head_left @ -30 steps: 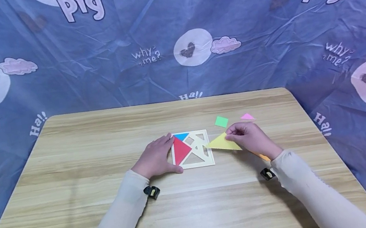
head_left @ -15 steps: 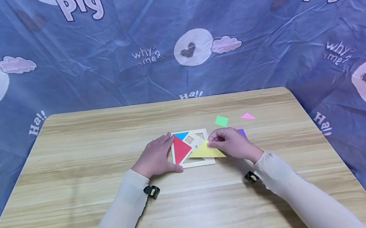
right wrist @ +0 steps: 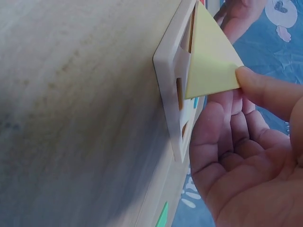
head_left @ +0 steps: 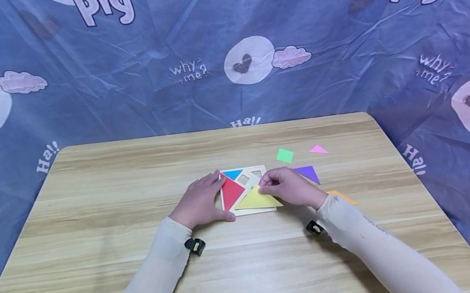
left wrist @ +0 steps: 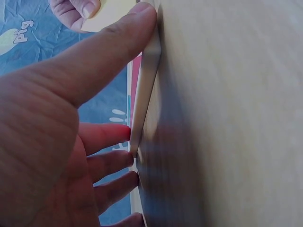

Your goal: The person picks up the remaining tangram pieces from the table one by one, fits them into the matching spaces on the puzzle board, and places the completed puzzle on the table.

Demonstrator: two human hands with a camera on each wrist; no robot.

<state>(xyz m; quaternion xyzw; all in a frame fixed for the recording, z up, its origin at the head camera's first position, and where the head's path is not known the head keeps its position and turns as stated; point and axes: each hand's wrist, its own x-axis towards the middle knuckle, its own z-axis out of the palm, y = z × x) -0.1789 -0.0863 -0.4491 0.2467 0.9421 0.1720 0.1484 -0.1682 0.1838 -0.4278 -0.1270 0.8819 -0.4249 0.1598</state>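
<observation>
In the head view my left hand steadies the left side of a pale tangram board. Its thumb touches the near left corner and its fairly straight fingers touch the edge, as the left wrist view also shows. A red triangle and a blue triangle lie in the board's recesses. My right hand pinches a large yellow triangle by its top corner between thumb and fingers. That triangle is tilted over the near part of the board; in the right wrist view its lower edge is close to the recesses.
Right of the board lie a green square, a pink triangle, a purple piece and an orange piece, the last two partly hidden by my right hand and arm. All rest on a wooden table before a blue printed curtain.
My right hand has moved left with the yellow triangle, from beside the board to over its near part, uncovering the purple piece and more of the orange one. The left hand stays in place.
</observation>
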